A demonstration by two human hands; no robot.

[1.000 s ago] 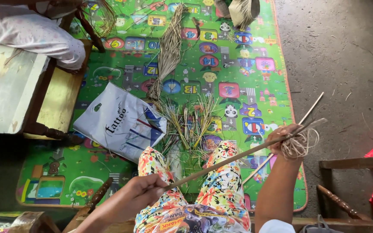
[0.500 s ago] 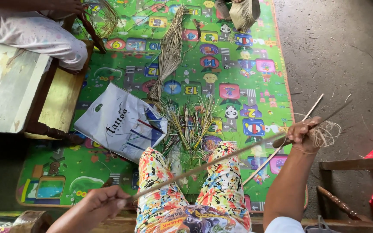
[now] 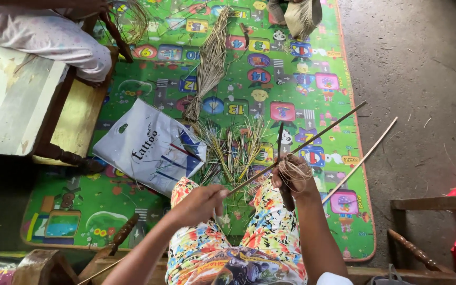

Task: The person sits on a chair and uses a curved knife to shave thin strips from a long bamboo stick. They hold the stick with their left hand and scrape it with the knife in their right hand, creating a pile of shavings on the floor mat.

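Gripping 1 thin brown stick (image 3: 296, 149) over the lap, left hand (image 3: 196, 203) pinches its lower end, right hand (image 3: 291, 177) w/ tan fibre coil (image 3: 293, 172) clasps mid-shaft; 2nd pale stick (image 3: 362, 159) beside, 1 white bag (image 3: 149, 148) on play mat (image 3: 133, 95).

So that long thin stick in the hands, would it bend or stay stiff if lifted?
The stick looks fairly stiff: held only near its lower end by the left hand and right hand, it runs straight without sagging. Being so slender, it is probably light, perhaps springy.
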